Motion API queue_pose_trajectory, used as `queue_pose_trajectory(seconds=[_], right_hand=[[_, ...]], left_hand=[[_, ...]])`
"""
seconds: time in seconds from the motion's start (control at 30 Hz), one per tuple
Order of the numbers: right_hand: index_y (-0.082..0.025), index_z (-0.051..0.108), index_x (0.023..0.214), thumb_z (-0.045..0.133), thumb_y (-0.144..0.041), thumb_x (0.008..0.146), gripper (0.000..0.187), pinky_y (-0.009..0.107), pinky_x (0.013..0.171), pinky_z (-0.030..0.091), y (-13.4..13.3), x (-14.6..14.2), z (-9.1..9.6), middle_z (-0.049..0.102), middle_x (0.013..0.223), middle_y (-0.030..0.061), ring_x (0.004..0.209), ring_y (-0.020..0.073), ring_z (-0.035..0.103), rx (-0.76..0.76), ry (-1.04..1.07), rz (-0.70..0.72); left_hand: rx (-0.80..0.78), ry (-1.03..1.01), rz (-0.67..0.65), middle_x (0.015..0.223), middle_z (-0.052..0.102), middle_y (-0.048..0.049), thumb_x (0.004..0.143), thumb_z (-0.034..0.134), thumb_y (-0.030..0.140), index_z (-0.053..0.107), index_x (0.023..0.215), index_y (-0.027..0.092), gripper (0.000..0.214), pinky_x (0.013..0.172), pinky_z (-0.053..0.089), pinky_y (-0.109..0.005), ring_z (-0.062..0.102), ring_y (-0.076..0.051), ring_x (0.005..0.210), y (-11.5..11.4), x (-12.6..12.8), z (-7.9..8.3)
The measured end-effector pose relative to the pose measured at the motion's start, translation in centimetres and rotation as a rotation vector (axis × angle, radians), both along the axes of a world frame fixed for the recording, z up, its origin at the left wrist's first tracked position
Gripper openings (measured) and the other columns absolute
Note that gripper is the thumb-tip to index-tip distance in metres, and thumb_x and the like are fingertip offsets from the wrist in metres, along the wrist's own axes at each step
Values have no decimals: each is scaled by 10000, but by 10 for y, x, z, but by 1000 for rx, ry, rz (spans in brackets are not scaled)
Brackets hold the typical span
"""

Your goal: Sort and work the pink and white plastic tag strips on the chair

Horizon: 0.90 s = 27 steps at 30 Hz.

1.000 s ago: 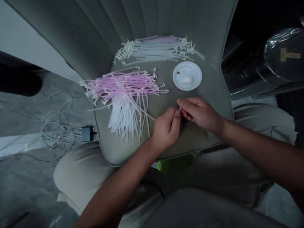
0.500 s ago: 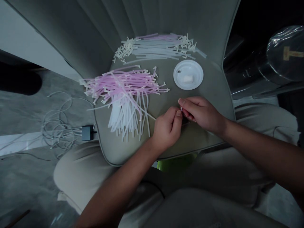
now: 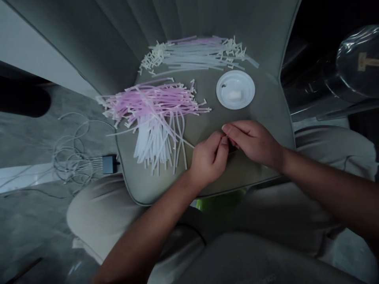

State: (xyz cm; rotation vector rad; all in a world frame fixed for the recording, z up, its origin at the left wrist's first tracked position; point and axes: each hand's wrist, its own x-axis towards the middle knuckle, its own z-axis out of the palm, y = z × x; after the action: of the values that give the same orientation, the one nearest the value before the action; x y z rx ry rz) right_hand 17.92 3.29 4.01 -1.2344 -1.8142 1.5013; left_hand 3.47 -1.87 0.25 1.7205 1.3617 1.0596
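Small white piece (image 3: 226, 136) pinched, hands together
Clamped between left hand (image 3: 209, 161) and right hand (image 3: 251, 144); pink tubes (image 3: 156, 104) are piled at 10 o'clock, dish (image 3: 235, 90) set at 12.

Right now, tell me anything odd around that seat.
The white plastic strips fan out crosswise beneath the pink bundle on the grey-green seat, messier than the straighter stack behind it. Left of the seat, thin grey cables lie tangled on the floor.

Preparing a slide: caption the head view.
Left hand and right hand pinch a small piece near piled plastic tubing.
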Motion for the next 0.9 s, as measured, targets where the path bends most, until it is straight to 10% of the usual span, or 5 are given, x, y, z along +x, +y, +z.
queue_pose_trajectory(seconds=[0.9], right_hand=[[-184,445,586,462,-471,961,473,256,532,308,-2,0,-7,404,549,-47,527,83,361,-195,134,-31]], left_hand=[[-29,-63,34,650,533,22,1008,354,324,502,749,195,325,571,361,-254,481,-100,587,-1,-1,0]])
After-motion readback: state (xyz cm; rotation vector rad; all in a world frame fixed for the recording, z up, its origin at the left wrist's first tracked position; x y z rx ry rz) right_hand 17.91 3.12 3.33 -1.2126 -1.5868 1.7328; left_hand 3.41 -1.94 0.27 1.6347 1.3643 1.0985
